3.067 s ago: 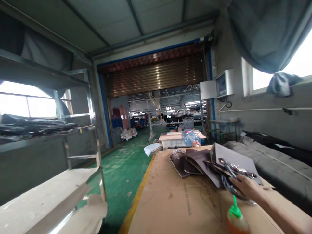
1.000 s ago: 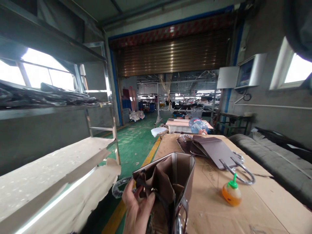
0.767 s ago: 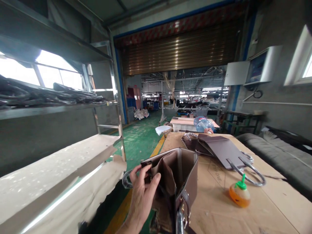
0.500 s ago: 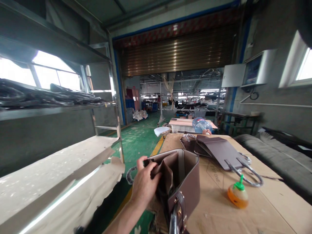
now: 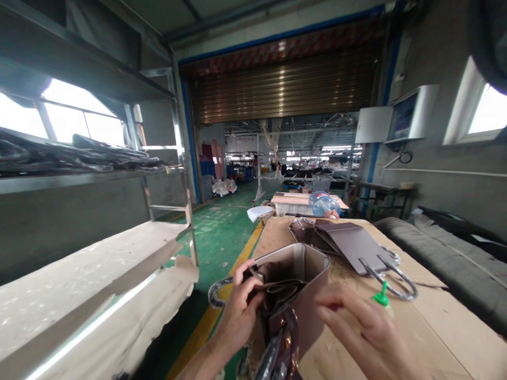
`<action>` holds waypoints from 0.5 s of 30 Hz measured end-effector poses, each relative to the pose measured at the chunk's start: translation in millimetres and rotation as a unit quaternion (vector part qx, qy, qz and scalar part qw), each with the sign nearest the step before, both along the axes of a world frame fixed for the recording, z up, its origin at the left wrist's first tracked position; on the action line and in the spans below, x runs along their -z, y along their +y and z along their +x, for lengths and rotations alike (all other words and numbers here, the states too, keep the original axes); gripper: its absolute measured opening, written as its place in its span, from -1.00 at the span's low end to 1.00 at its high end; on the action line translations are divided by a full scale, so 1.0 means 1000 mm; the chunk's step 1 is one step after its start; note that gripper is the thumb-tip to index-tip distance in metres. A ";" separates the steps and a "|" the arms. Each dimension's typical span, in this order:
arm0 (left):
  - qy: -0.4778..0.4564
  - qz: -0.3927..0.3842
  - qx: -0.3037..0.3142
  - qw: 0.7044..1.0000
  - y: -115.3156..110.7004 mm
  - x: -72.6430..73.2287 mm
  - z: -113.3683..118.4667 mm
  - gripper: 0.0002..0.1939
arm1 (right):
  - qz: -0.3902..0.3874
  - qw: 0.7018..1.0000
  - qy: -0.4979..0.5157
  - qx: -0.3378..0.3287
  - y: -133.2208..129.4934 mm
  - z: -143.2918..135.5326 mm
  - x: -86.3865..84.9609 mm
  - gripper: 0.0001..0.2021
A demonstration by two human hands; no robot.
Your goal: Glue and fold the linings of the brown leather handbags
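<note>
Clearly, the left hand [image 5: 241, 305] grips the brown bag [image 5: 308, 303] by its left rim. Just right, the right hand [image 5: 362, 319] curls, blurred; its hold is unclear.

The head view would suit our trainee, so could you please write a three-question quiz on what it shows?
1. Which hand holds the open handbag by its rim?
2. True or false: the green nozzle cap shows beyond the right hand.
3. Is the floor mainly (a) grey, (b) green or (c) red?

Key: 1. The left hand. 2. True. 3. b.
</note>
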State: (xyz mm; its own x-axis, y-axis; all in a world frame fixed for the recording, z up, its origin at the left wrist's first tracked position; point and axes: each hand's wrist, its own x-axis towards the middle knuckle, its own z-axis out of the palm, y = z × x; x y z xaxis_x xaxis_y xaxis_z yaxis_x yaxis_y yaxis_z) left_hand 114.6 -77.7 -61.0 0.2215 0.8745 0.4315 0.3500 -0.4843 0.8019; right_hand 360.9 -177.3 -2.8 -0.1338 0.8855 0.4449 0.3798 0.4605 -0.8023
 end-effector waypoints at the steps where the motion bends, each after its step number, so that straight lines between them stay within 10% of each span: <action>1: 0.000 0.002 0.003 1.000 -0.002 0.000 0.002 -0.79 | 0.029 0.997 -0.059 0.029 0.017 0.000 -0.011 -0.87; 7: -0.001 0.015 0.007 1.000 -0.002 -0.006 0.005 -0.79 | -0.035 0.952 -0.298 -0.056 0.095 -0.010 -0.060 -0.68; 12: 0.004 0.005 0.031 1.000 -0.001 -0.011 0.005 -0.79 | -0.101 0.911 -0.329 -0.225 0.122 -0.016 -0.067 -0.55; 15: 0.004 0.004 0.046 0.999 -0.005 -0.012 0.006 -0.77 | -0.122 0.887 -0.389 -0.219 0.139 -0.026 -0.061 -0.57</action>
State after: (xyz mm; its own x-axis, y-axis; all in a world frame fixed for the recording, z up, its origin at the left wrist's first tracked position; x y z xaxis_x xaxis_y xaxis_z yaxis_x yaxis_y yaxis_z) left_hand 121.0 -82.4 -49.2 0.3037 0.8469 0.4366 0.3100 -0.5211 0.7952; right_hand 335.3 -38.2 58.5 -0.6708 0.7301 -0.1304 0.6893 0.5490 -0.4727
